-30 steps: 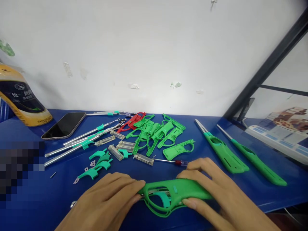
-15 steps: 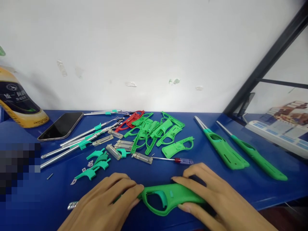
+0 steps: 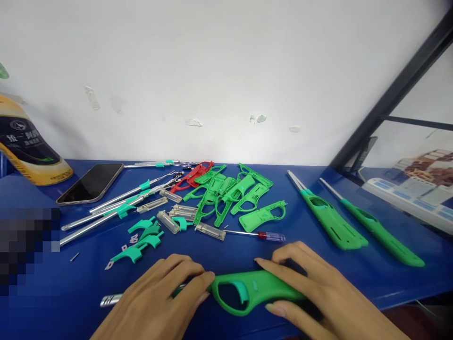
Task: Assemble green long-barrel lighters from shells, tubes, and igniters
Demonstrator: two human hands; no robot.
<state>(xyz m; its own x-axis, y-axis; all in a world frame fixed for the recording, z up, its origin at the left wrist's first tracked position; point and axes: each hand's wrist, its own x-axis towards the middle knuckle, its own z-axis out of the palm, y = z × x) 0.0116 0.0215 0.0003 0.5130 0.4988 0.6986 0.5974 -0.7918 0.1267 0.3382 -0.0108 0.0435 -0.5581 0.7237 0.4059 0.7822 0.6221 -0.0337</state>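
Observation:
A green long-nosed lighter lies sideways between my hands, low over the blue table. My left hand is closed around its front end, fingers covering where the metal tube joins the body; the tube's slotted tip sticks out to the left. Wrapped over the handle end is my right hand, thumb below and fingers above. A teal trigger shows inside the finger loop. Beyond my hands a screwdriver with a clear purple-red handle points left, beside a clear fuel tank.
Green shell halves and a red one pile up mid-table. Teal triggers and metal tubes lie left, near a phone and yellow bottle. Two assembled lighters rest right. A white wall stands behind.
The lighter and both hands have shifted very slightly to the right, with the grip unchanged. A little more of the metal tube shows beside my left hand.

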